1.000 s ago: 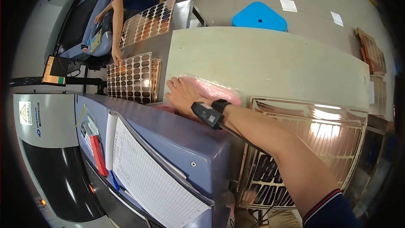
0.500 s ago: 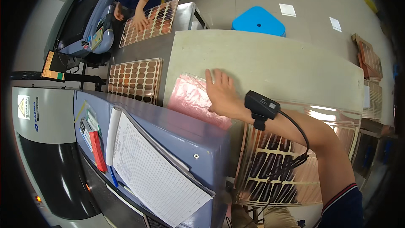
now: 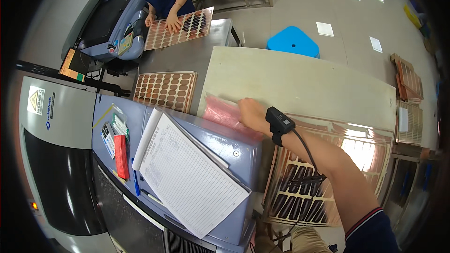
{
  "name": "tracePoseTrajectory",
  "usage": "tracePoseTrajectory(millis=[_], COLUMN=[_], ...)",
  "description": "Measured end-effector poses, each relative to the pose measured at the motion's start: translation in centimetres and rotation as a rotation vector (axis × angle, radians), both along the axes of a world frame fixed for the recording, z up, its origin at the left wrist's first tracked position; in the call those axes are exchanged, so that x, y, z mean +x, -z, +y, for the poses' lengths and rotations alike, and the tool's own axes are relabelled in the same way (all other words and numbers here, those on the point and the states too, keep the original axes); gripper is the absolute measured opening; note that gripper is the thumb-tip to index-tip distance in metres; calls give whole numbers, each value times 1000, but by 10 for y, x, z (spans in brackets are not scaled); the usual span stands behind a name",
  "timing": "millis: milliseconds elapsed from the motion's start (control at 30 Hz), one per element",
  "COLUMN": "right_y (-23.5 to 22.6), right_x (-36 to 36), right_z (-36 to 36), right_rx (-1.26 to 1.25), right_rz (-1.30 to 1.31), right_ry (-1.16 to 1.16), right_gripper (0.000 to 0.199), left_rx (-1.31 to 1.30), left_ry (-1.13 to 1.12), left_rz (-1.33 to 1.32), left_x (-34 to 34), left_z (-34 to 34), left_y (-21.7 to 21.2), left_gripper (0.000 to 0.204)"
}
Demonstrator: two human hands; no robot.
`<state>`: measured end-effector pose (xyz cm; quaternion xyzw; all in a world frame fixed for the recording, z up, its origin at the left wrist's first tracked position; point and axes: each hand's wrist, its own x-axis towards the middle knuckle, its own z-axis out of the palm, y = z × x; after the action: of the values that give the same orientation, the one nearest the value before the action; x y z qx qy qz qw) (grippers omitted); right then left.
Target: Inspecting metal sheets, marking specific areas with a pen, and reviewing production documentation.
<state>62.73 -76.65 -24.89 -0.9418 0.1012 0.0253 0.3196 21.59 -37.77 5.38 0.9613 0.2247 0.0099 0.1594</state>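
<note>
On the pale table (image 3: 300,79), just behind the grey machine (image 3: 225,145), the right hand (image 3: 251,112) rests flat with fingers loose on a pink plastic bag (image 3: 222,112), whose long axis runs left to right along the near edge. Half a second ago the hand lay further onto the tabletop with fingers spread; the left hand is out of view.

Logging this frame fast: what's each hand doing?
Left: not in view.
Right hand: resting on the pink bag; grip cannot be told.

bare forearm, black wrist device (image 3: 279,121) with cable, navy sleeve (image 3: 370,232) trimmed red-and-white.
</note>
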Motion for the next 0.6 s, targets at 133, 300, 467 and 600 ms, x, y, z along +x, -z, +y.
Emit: tracePoseTrajectory(millis=[133, 300, 467, 600], right_y=[-6, -35, -73, -92], right_x=[-5, -23, -72, -154], right_z=[-16, -98, -180, -234], right_rx=[120, 46, -57, 475], right_rz=[-2, -224, -395, -510], right_ry=[5, 111, 421, 683], right_gripper=[28, 34, 34, 33], left_rx=[14, -4, -53, -192], left_ry=[-42, -28, 80, 107], left_rz=[-3, -2, -53, -147], left_x=[-18, -29, -25, -21], left_z=[14, 38, 47, 57], left_y=[-1, 5, 6, 15], left_gripper=[22, 21, 22, 22])
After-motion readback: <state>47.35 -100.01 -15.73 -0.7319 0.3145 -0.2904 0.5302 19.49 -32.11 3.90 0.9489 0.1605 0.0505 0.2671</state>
